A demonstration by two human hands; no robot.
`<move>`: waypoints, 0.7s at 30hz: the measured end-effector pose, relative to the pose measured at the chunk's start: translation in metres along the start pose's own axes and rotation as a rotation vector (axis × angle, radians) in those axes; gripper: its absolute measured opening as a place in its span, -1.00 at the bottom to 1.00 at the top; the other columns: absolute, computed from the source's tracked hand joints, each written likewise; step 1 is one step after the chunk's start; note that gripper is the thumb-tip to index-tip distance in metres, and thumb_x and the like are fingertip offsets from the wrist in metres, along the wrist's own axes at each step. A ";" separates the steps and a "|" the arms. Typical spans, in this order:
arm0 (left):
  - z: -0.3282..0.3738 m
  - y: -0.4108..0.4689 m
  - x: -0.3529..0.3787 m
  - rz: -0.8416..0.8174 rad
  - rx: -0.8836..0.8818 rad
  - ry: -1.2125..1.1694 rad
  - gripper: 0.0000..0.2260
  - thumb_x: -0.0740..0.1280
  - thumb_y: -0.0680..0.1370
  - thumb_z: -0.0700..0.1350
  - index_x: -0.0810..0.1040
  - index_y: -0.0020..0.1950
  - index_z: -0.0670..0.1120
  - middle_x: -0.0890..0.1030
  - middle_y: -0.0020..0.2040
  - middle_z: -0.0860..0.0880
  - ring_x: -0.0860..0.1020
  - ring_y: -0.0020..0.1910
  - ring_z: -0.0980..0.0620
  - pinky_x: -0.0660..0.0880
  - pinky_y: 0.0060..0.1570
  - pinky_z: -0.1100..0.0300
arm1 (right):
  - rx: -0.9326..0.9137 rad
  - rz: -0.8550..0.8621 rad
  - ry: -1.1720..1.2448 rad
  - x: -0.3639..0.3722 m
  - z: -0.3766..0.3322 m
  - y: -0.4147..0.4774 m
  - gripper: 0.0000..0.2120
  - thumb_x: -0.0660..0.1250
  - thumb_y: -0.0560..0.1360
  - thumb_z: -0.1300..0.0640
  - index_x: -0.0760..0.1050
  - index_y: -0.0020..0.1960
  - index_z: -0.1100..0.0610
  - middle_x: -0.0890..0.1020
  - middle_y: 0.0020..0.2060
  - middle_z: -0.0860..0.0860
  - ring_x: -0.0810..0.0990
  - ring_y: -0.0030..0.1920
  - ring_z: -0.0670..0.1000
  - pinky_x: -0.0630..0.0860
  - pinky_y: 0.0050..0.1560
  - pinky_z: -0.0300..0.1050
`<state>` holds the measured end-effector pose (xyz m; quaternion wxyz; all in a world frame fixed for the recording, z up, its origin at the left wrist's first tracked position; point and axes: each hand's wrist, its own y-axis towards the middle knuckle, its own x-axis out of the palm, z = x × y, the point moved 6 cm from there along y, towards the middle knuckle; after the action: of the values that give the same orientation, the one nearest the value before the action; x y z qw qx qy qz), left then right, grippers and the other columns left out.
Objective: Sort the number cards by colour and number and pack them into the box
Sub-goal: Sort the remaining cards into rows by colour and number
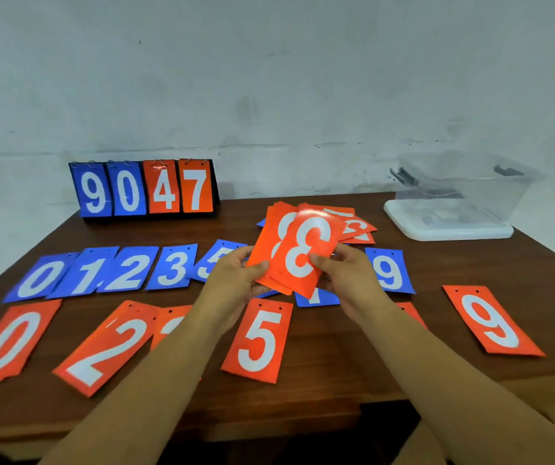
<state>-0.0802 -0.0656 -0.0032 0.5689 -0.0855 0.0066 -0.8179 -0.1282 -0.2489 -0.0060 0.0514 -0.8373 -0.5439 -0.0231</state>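
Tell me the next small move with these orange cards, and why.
Probably slide the top card, seemingly a 3, off the orange stack with the right hand, left hand holding the rest, and lay it between the orange 2 and orange 5: that row runs by number.

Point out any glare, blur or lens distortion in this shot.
Head view: glare glints along the top of the orange 3 card the right hand pinches, over the orange stack in the left hand; wide-angle bending bows the table edges; the clear box looks soft, hazy; light is even, shadows faint.
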 end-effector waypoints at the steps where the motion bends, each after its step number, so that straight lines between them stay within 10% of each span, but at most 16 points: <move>1: 0.000 -0.005 -0.004 0.025 0.010 0.044 -0.70 0.34 0.58 -0.21 0.45 0.31 -0.16 0.66 0.13 -0.17 0.70 -0.01 -0.11 0.62 0.04 -0.08 | 0.012 0.024 -0.004 -0.003 0.000 -0.004 -0.69 0.45 0.48 0.18 0.56 0.22 0.12 0.67 0.11 0.04 0.67 0.06 0.06 0.63 0.07 0.11; 8: 0.008 -0.030 -0.001 -0.092 -0.006 0.313 -0.75 0.40 0.54 -0.08 0.49 0.19 0.05 0.66 0.09 -0.02 0.69 -0.02 -0.02 0.63 0.02 -0.08 | 0.117 -0.031 0.022 0.002 0.005 -0.038 -0.64 0.48 0.45 0.19 0.45 0.19 0.06 0.63 0.12 0.01 0.65 -0.07 -0.02 0.64 -0.21 -0.09; 14: 0.040 -0.039 -0.005 -0.154 0.130 0.910 -0.66 0.34 0.57 -0.20 0.48 0.30 0.10 0.54 0.14 0.10 0.55 -0.06 0.21 0.47 -0.13 0.34 | -0.240 0.081 -0.686 -0.010 -0.032 -0.041 -0.06 0.60 0.30 -0.04 0.14 0.52 -0.04 0.35 0.43 0.00 0.36 0.39 0.04 0.42 0.34 0.04; 18: 0.045 -0.043 0.004 -0.281 0.141 0.980 -0.68 0.38 0.55 -0.17 0.52 0.22 0.17 0.51 0.14 0.20 0.56 0.00 0.18 0.49 -0.09 0.32 | -0.256 -0.331 -0.936 0.013 -0.033 -0.056 -0.55 0.47 0.44 -0.09 0.50 0.29 -0.07 0.59 0.21 -0.09 0.58 0.12 -0.12 0.52 0.07 -0.20; 21: 0.042 -0.040 -0.001 -0.139 0.131 0.406 -0.70 0.42 0.53 -0.16 0.54 0.24 0.04 0.64 0.13 -0.04 0.68 -0.05 0.02 0.63 -0.07 0.09 | -0.191 -0.216 -0.668 0.005 -0.031 -0.055 -0.86 0.47 0.45 -0.02 0.63 -0.02 -0.01 0.69 -0.14 -0.11 0.66 -0.20 -0.15 0.60 -0.18 -0.21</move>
<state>-0.1107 -0.0469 0.0427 0.5027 0.1178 0.0621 -0.8542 -0.1754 -0.2253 0.0282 -0.2100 -0.7374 -0.6114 0.1957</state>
